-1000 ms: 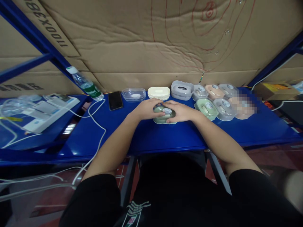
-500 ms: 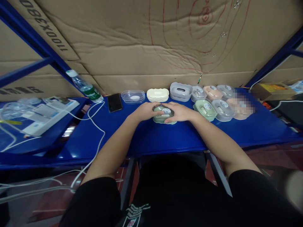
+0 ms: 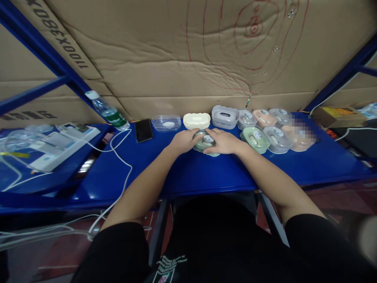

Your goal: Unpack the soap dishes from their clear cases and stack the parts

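On the blue table in front of me sits a green soap box (image 3: 201,146) with a clear lid and a round sticker on top. My left hand (image 3: 185,140) is closed around its left side, the thumb over the lid. From the right, my right hand (image 3: 225,141) grips the same box, thumb at the near edge and fingers at the far side. Parts of the box are hidden beneath both hands. Just behind it stands a stack of cream soap box trays (image 3: 196,120). Grey soap box trays (image 3: 225,116) are stacked to the right of those.
Clear lids (image 3: 166,123) and a black phone (image 3: 144,130) lie to the left, near a water bottle (image 3: 110,114). A white cable (image 3: 127,179) crosses the table's left part. Several lidded soap boxes, including a green one (image 3: 255,140), stand at the right. Cardboard (image 3: 159,74) walls the back.
My left hand has shifted slightly right on the green soap box, and its thumb has drawn back from the sticker. The whole view has dipped a little; both hands stay on the box.
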{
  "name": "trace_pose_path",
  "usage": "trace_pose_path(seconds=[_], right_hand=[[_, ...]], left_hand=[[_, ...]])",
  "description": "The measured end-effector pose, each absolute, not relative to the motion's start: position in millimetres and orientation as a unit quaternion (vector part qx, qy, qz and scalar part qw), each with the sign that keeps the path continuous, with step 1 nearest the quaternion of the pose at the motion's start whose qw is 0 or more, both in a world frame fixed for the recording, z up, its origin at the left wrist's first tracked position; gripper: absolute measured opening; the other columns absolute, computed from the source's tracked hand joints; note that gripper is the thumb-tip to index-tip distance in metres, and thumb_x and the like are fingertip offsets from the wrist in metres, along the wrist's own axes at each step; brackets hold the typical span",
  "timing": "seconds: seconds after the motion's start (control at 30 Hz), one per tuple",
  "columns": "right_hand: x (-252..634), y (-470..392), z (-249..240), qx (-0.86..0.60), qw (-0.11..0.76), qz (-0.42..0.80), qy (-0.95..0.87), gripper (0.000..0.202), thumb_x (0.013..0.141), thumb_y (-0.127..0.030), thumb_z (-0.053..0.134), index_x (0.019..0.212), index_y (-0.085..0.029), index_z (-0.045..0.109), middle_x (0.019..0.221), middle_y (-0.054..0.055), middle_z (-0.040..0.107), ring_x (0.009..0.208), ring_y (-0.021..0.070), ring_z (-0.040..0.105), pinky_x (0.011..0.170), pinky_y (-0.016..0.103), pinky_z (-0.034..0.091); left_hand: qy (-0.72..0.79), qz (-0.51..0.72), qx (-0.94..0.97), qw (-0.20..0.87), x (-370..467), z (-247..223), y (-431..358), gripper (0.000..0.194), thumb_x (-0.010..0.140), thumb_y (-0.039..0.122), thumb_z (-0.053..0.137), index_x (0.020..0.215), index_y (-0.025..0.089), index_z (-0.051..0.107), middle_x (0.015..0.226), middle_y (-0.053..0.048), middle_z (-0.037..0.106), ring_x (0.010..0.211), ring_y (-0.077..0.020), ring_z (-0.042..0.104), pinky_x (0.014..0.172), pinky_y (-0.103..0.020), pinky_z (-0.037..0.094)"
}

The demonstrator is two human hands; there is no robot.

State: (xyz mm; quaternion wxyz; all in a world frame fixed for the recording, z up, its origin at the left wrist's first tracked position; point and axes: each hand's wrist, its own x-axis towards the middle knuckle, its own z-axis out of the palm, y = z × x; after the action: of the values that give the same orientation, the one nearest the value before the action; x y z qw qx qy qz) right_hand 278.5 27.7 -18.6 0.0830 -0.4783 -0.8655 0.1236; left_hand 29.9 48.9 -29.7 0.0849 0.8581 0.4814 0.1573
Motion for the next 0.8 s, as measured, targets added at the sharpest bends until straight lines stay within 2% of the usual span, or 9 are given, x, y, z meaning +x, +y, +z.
trace_pose_path(seconds=[0.27,0.47,0.6,0.67,0.8], right_hand=[[279,24,-16,-0.482,0.076,0.109,-0.866,0.116,0.089,-0.087,0.072,0.179,-0.018,0.045,0.171,0.026,0.060,0.149,0.0528,0.064,0.118,0.065,0.058],[280,21,-9,-0.457,0.079,0.113,-0.879,0.116,0.089,-0.087,0.074,0.176,-0.015,0.048,0.176,0.026,0.056,0.157,0.0525,0.059,0.125,0.069,0.053],[277,16,-4,-0.441,0.080,0.104,-0.888,0.112,0.090,-0.084,0.076,0.172,-0.013,0.052,0.181,0.025,0.050,0.162,0.0517,0.054,0.131,0.069,0.048],[275,14,-3,-0.427,0.091,0.100,-0.894,0.106,0.092,-0.081,0.077,0.170,-0.012,0.055,0.178,0.025,0.054,0.161,0.0507,0.056,0.130,0.068,0.047],[274,13,-2,-0.394,0.095,0.115,-0.907,0.088,0.093,-0.073,0.079,0.162,-0.020,0.063,0.165,0.019,0.068,0.148,0.0459,0.068,0.123,0.063,0.055]], left_hand=[[0.487,0.150,0.857,0.080,31,-29,49,0.055,0.116,0.055,0.048,0.151,0.021,0.073,0.135,-0.016,0.085,0.120,-0.0354,0.083,0.102,-0.046,0.063],[0.483,0.168,0.853,0.107,27,-29,50,0.053,0.107,0.062,0.058,0.135,0.020,0.075,0.112,-0.012,0.088,0.106,-0.0332,0.083,0.091,-0.042,0.062],[0.482,0.158,0.851,0.137,29,-25,46,0.047,0.101,0.063,0.065,0.122,0.022,0.073,0.109,-0.009,0.087,0.105,-0.0320,0.082,0.088,-0.041,0.059],[0.480,0.156,0.851,0.146,30,-24,45,0.043,0.099,0.063,0.067,0.116,0.023,0.071,0.108,-0.008,0.086,0.104,-0.0309,0.082,0.087,-0.040,0.058],[0.471,0.162,0.852,0.163,30,-25,46,0.038,0.098,0.060,0.070,0.111,0.024,0.068,0.107,-0.007,0.087,0.101,-0.0287,0.082,0.087,-0.039,0.058]])
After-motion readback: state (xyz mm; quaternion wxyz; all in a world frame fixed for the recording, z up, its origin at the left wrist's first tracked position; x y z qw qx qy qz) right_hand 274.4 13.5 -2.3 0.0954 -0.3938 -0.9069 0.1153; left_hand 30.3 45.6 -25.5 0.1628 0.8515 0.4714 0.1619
